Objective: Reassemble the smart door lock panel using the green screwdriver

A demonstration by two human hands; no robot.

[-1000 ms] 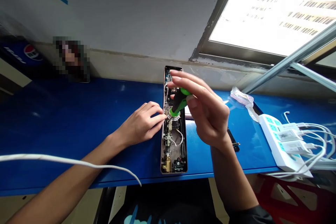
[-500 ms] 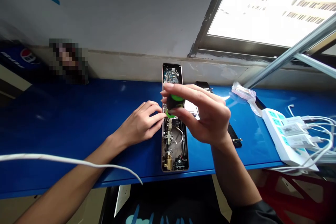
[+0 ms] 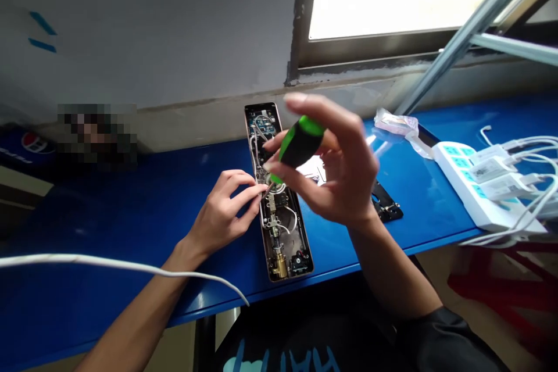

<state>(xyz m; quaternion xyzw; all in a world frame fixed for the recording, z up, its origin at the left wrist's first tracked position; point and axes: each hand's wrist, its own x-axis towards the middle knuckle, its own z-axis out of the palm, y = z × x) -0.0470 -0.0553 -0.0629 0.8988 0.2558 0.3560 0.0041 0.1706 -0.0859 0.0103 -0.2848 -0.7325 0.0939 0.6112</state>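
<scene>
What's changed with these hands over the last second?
The right hand has tilted the green-and-black screwdriver, so its handle now leans up and to the right instead of standing nearly upright above the open lock casing. The hand still grips it; nothing was picked up or let go. The left hand stays at the casing's edge, its fingertips beside the screwdriver's tip.

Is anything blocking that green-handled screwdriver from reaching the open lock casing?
Nothing solid seems to block it. The screwdriver, held in the right hand, points down into the open casing. Only the left hand's fingertips sit close beside its shaft.
</scene>
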